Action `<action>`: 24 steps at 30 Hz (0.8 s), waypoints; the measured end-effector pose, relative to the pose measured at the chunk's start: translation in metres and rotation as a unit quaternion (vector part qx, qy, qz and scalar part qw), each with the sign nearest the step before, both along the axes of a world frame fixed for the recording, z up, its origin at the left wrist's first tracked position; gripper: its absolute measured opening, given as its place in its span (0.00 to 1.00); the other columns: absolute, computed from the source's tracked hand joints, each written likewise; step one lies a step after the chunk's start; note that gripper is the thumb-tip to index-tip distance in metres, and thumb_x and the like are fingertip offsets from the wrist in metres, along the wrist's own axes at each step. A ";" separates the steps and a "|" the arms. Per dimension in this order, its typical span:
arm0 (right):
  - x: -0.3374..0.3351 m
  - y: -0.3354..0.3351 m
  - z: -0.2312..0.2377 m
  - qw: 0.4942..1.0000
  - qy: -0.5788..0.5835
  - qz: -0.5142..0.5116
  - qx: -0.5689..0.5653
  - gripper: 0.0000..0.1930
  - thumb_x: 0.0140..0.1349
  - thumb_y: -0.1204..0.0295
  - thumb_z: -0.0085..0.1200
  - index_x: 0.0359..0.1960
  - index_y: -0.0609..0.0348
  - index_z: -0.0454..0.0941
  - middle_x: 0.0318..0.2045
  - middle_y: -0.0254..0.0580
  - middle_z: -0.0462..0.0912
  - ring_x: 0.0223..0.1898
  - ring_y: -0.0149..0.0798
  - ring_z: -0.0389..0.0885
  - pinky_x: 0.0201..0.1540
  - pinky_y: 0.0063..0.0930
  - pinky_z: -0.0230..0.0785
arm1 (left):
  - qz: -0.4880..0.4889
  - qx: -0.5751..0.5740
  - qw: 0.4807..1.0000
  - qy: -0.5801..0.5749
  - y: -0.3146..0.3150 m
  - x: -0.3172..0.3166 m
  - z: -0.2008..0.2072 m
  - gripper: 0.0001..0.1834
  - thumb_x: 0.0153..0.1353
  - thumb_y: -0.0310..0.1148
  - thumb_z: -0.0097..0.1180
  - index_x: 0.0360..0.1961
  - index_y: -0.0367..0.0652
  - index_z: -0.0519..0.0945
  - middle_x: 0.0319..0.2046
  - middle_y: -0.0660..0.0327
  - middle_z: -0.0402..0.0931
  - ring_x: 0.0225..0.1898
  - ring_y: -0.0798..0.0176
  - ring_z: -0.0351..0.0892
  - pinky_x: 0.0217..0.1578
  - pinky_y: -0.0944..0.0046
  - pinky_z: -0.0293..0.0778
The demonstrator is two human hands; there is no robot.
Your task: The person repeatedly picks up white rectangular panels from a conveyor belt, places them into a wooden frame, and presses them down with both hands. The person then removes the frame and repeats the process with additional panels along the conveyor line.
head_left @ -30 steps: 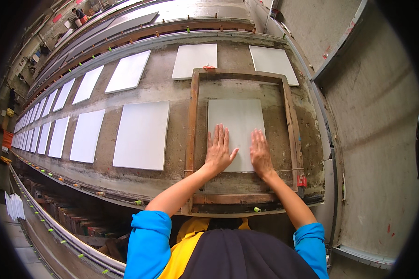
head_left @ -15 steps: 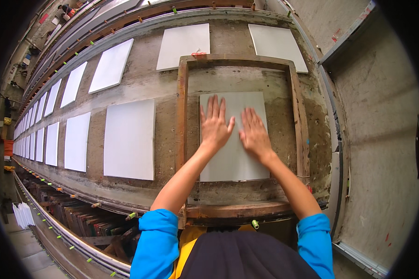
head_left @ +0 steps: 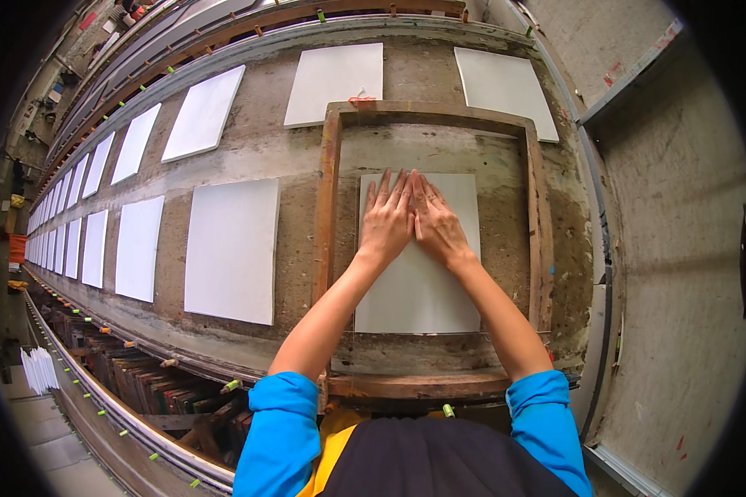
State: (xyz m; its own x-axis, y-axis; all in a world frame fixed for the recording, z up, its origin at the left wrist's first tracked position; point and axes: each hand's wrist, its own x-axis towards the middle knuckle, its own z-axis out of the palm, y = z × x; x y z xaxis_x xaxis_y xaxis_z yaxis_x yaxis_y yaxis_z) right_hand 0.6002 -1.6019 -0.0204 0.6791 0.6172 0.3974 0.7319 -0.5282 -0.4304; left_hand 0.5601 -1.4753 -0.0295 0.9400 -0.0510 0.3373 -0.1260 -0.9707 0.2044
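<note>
A white rectangular sheet lies on the stained table, inside a wooden frame. Both of my hands rest flat on its upper half. My left hand has its fingers stretched toward the sheet's far edge. Beside it, my right hand leans inward with straight fingers, and the two hands meet at the index fingers and thumbs. Neither hand grips anything. Whether a mesh is stretched across the frame I cannot tell. A bit of red-and-white string or tape sits on the frame's far bar.
Two rows of white sheets run off to the left along the table. A grey wall borders the right. Below the table's near edge stand many wooden frames, and a stack of white sheets sits lower left. Green pegs line the rail.
My right hand has slid left across the sheet and now touches my left hand. The left hand stays nearly in place. The whole view has shifted slightly.
</note>
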 end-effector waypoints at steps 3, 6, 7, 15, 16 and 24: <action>-0.001 -0.006 0.005 1.000 0.026 -0.001 0.006 0.38 0.57 0.79 0.39 0.65 0.54 0.31 0.56 0.53 0.64 0.57 0.49 0.64 0.61 0.35 0.58 | 0.019 0.027 0.999 0.009 0.000 -0.001 0.002 0.30 0.60 0.41 0.43 0.60 0.35 0.58 0.60 0.52 0.58 0.63 0.52 0.52 0.62 0.50 0.47; 0.018 -0.033 -0.005 0.984 0.111 -0.132 -0.047 0.38 0.59 0.78 0.36 0.64 0.54 0.25 0.55 0.45 0.68 0.53 0.49 0.70 0.59 0.37 0.59 | 0.084 0.054 0.995 0.018 0.006 0.000 0.008 0.33 0.60 0.46 0.43 0.57 0.27 0.59 0.59 0.47 0.59 0.62 0.52 0.54 0.63 0.52 0.45; 0.020 -0.042 -0.004 0.983 0.072 -0.168 -0.004 0.38 0.59 0.78 0.37 0.64 0.55 0.25 0.55 0.44 0.68 0.51 0.49 0.71 0.61 0.38 0.56 | 0.082 0.063 0.994 0.014 0.007 -0.001 0.008 0.34 0.60 0.46 0.43 0.57 0.27 0.59 0.58 0.46 0.59 0.62 0.52 0.54 0.64 0.52 0.43; 0.005 -0.048 -0.002 0.985 -0.008 -0.172 -0.015 0.36 0.61 0.73 0.38 0.64 0.58 0.28 0.59 0.55 0.59 0.62 0.50 0.54 0.67 0.45 0.36 | 0.049 0.013 0.998 0.028 0.011 -0.015 0.001 0.42 0.60 0.53 0.40 0.61 0.25 0.48 0.63 0.41 0.43 0.67 0.51 0.37 0.64 0.49 0.30; -0.005 -0.050 -0.003 0.983 -0.013 -0.180 -0.020 0.36 0.61 0.72 0.38 0.65 0.59 0.29 0.61 0.57 0.55 0.64 0.51 0.51 0.67 0.45 0.36 | 0.026 0.021 0.998 0.051 0.010 -0.027 0.005 0.43 0.60 0.55 0.39 0.61 0.26 0.46 0.63 0.41 0.40 0.67 0.50 0.33 0.64 0.48 0.29; -0.119 -0.089 0.013 0.980 0.030 -0.144 -0.134 0.35 0.61 0.68 0.41 0.65 0.58 0.35 0.65 0.57 0.38 0.67 0.49 0.32 0.67 0.44 0.24 | -0.041 0.039 0.993 0.104 -0.017 -0.117 0.012 0.46 0.59 0.60 0.33 0.62 0.26 0.46 0.63 0.36 0.34 0.66 0.42 0.27 0.63 0.47 0.27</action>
